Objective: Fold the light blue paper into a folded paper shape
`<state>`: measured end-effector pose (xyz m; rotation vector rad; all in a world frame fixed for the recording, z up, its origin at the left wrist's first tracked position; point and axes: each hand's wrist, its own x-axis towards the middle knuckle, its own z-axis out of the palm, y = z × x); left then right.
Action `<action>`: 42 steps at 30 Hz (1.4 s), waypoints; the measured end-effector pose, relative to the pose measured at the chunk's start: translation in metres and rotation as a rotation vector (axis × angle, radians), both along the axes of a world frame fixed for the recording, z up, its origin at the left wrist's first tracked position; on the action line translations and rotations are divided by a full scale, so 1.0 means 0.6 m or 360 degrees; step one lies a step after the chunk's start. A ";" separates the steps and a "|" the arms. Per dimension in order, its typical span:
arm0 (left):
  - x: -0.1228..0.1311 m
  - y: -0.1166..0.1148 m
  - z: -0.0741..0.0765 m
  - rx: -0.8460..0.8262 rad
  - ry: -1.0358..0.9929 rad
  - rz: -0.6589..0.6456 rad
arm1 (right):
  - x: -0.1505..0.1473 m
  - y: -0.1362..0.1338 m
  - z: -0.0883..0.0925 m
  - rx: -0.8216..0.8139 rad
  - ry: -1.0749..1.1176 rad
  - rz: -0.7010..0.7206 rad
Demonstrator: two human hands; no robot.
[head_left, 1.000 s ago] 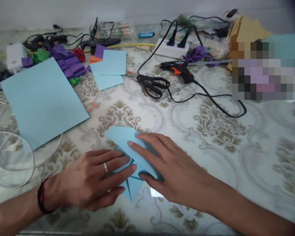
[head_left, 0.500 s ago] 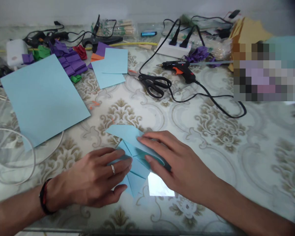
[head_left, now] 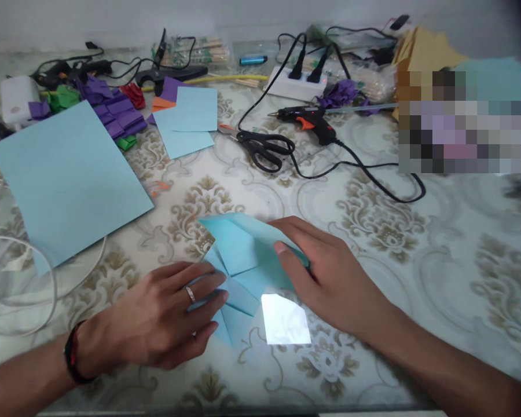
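Note:
A sheet of light blue paper point(head_left: 252, 246) with crossing creases lies in front of me, its far right side lifted in a curled flap. My right hand point(head_left: 316, 272) pinches that raised flap between thumb and fingers; most of its fingertips are hidden behind the paper. On the sheet's near left part rests my left hand point(head_left: 173, 313), palm down. Its fingers are slightly apart and press the paper against the table, covering some of the creases.
Further left lies a large blue sheet point(head_left: 72, 185). Smaller blue squares point(head_left: 195, 109), black-handled scissors point(head_left: 264, 150) and a glue gun point(head_left: 308, 119) with its cord lie beyond my hands. A white power strip point(head_left: 297, 84) and folded purple paper point(head_left: 119, 113) are at the back. A white cable point(head_left: 54, 289) loops at left.
My right hand has lifted the flap and drawn it back to the right, baring more of the creased inside. My left hand stays on the paper. The whole view has shifted slightly.

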<state>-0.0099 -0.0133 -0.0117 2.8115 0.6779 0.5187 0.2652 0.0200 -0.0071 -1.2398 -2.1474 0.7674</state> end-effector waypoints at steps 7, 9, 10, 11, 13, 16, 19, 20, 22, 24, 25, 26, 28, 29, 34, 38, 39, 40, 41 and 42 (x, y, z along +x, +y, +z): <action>0.001 0.007 0.002 -0.0028 0.0027 -0.0025 | 0.010 0.021 0.005 -0.0376 0.0072 -0.0321; 0.000 0.007 0.001 -0.0048 0.0034 -0.0033 | 0.015 0.027 0.004 -0.0593 0.0133 -0.0407; -0.001 0.007 0.001 -0.0060 0.0042 -0.0038 | 0.017 0.029 0.004 -0.0683 0.0169 -0.0426; -0.001 0.006 0.000 -0.0070 0.0052 -0.0047 | 0.019 0.031 0.004 -0.0748 0.0204 -0.0433; -0.003 0.006 0.000 -0.0082 0.0076 -0.0068 | 0.020 0.031 0.005 -0.0809 0.0257 -0.0426; -0.003 0.008 0.001 -0.0077 0.0127 -0.0086 | 0.019 0.028 0.008 -0.0798 0.0266 -0.0406; -0.002 0.011 0.001 -0.0066 0.0136 -0.0088 | 0.016 0.024 0.013 -0.0714 0.0249 -0.0373; -0.001 0.011 0.001 -0.0062 0.0127 -0.0086 | 0.015 0.022 0.015 -0.0659 0.0237 -0.0331; 0.000 0.011 0.000 -0.0052 0.0110 -0.0077 | 0.014 0.018 0.016 -0.0483 0.0212 -0.0178; 0.001 0.011 -0.001 -0.0038 0.0091 -0.0070 | 0.012 0.014 0.015 -0.0289 0.0174 0.0028; 0.001 0.010 -0.002 -0.0035 0.0077 -0.0067 | 0.011 0.011 0.014 -0.0216 0.0159 0.0129; 0.002 0.009 -0.002 -0.0034 0.0064 -0.0061 | 0.011 0.009 0.012 -0.0167 0.0149 0.0216; 0.002 0.008 -0.003 -0.0029 0.0041 -0.0052 | 0.011 0.006 0.007 -0.0125 0.0126 0.0334; 0.002 0.008 -0.003 -0.0027 0.0037 -0.0050 | 0.010 0.005 0.005 -0.0108 0.0118 0.0367; 0.003 0.005 -0.003 -0.0027 0.0033 -0.0042 | 0.008 0.007 -0.006 -0.0031 0.0067 0.0403; 0.001 0.004 -0.005 -0.0048 0.0047 -0.0047 | 0.004 0.008 -0.008 -0.0008 0.0064 0.0386; 0.001 0.004 -0.006 -0.0049 0.0050 -0.0052 | 0.004 0.008 -0.009 -0.0006 0.0067 0.0384; 0.001 0.004 -0.006 -0.0047 0.0055 -0.0056 | 0.004 0.007 -0.009 -0.0004 0.0071 0.0383; 0.001 0.004 -0.006 -0.0045 0.0061 -0.0059 | 0.004 0.008 -0.009 -0.0004 0.0073 0.0384; 0.001 0.004 -0.006 -0.0044 0.0069 -0.0060 | 0.004 0.008 -0.010 -0.0003 0.0074 0.0385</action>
